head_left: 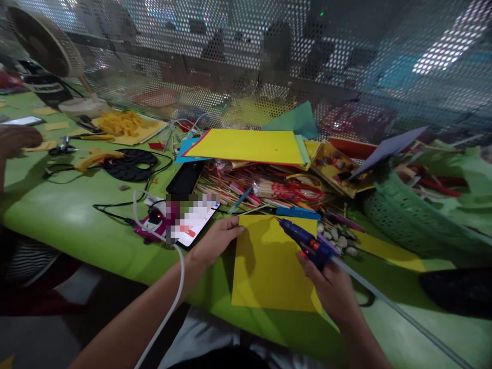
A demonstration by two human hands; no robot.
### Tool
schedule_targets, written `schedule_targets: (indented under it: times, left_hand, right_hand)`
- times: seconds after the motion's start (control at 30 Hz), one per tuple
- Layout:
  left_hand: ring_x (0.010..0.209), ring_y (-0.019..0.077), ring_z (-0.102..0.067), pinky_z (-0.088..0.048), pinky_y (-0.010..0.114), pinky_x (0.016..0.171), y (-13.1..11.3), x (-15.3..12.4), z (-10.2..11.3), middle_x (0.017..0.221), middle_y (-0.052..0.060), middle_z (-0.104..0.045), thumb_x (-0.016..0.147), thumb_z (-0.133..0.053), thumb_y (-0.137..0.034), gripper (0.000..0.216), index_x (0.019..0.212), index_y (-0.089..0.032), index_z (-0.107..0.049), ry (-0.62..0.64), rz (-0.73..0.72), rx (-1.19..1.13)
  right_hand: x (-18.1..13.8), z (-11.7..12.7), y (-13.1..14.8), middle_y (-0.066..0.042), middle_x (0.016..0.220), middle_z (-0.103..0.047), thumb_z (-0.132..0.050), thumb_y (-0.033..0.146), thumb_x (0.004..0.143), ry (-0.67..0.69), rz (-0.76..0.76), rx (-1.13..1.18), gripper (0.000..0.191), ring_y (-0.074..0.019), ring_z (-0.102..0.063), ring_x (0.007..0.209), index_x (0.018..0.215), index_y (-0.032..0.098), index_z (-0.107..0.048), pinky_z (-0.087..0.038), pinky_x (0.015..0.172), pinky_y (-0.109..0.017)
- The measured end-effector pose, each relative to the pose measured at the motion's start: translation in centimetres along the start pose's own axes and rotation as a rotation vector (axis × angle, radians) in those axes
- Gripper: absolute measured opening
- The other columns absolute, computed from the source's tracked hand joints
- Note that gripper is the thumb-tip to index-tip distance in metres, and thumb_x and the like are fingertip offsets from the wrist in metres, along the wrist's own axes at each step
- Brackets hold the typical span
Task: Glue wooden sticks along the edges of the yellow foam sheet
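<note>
Right hand wrapped around a blue glue gun, its nozzle over the upper edge of a yellow sheet lying on the green table; left hand pinching the sheet's upper left corner, beside a lit phone. Beyond the sheet lie pebbles and, farther back, stacked coloured paper before a perforated screen.

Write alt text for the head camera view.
A person's right hand holds a blue glue gun over a yellow sheet on a green table, while the left hand holds the sheet's far left corner. Sticks and stacked coloured paper lie beyond.
</note>
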State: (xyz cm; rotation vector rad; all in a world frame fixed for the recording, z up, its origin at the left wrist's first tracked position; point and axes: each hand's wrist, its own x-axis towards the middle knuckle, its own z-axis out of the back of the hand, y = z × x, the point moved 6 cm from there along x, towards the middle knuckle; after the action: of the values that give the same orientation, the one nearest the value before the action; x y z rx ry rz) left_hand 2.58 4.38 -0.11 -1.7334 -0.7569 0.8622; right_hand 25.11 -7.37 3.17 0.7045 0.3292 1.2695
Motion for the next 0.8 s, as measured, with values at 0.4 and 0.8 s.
schedule_targets:
  times: [0.4, 0.8]
  left_hand:
    - [0.091, 0.0221, -0.065, -0.046, 0.033, 0.089, -0.3, -0.1, 0.1, 0.096, 0.007, -0.075, 0.076, -0.071, -0.035, 0.025, 0.092, -0.016, -0.075, -0.038, 0.003, -0.017]
    - [0.089, 0.0214, -0.065, -0.046, 0.033, 0.089, -0.1, -0.1, 0.2, 0.096, 0.007, -0.074, 0.077, -0.070, -0.036, 0.026, 0.093, -0.015, -0.074, -0.024, 0.003, 0.011]
  right_hand:
    - [0.1, 0.3, 0.4, -0.003, 0.062, -0.060, -0.053, 0.059, 0.085, -0.021, -0.003, 0.022, 0.043, -0.0233, -0.058, 0.066, 0.084, 0.018, -0.066, -0.046, 0.061, -0.032]
    - [0.1, 0.1, 0.7, -0.004, 0.067, -0.063, -0.051, 0.060, 0.086, 0.008, -0.006, 0.005, 0.045, -0.0227, -0.058, 0.066, 0.086, 0.017, -0.066, -0.047, 0.065, -0.032]
